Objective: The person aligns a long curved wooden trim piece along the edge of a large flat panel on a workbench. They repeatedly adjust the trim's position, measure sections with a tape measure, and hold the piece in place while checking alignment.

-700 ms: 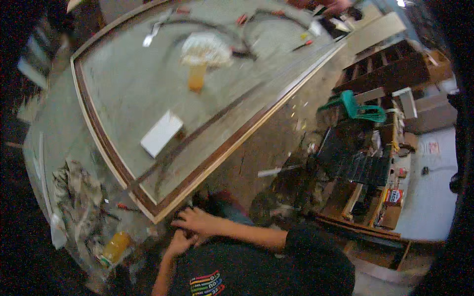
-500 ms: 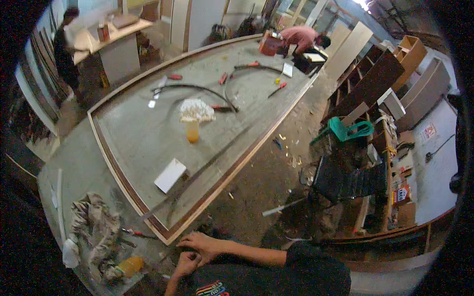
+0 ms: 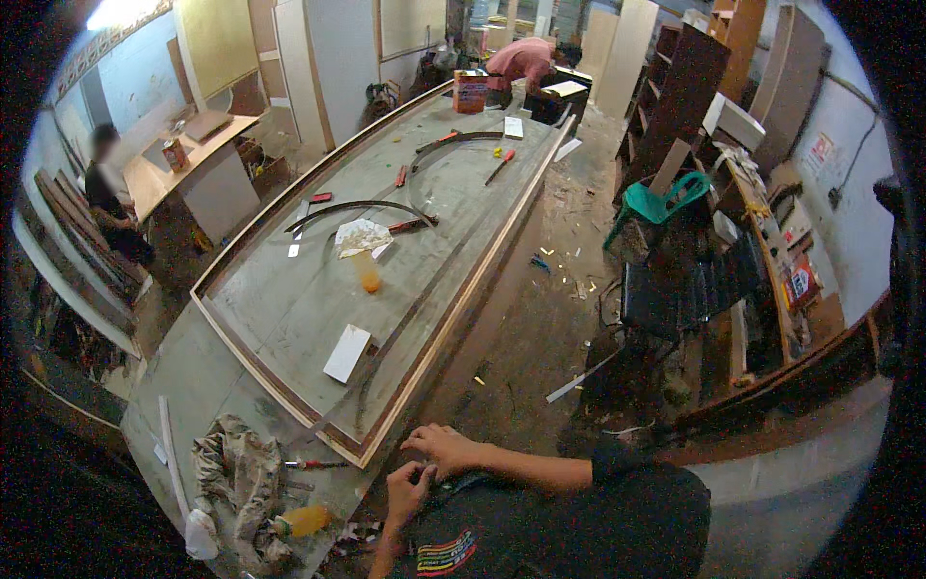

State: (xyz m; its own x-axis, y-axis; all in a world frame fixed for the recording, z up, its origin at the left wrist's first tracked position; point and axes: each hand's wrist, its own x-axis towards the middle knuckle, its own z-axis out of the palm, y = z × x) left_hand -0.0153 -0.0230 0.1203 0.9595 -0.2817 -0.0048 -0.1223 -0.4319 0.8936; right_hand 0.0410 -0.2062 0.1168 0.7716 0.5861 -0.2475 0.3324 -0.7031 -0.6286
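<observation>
My left hand (image 3: 407, 492) and my right hand (image 3: 446, 451) meet in front of my dark shirt, by the near corner of the workbench (image 3: 159, 372). The left fingers are curled in by the right palm; a dark gap shows there, and I cannot make out what is in it. Above it, my right hand has its fingers stretched leftward. Nearest to them is the corner of a long wood-edged frame (image 3: 280, 394) on the bench. Left of my hands lie a slim red-handled tool (image 3: 313, 465), a crumpled cloth (image 3: 236, 473) and an orange-yellow bottle (image 3: 305, 521) on its side.
Within the frame lie a white block (image 3: 347, 353), curved dark strips (image 3: 371, 203), red-handled tools and an orange cup (image 3: 369, 278). A person (image 3: 521, 63) bends at the far end; another (image 3: 108, 193) is at left. A green chair (image 3: 661, 203) and black seat (image 3: 675, 294) stand right.
The view has turned and levelled, so the bench looks steeper and more of the left wall shows. My hands stay together, the left fingers still curled beneath the right.
</observation>
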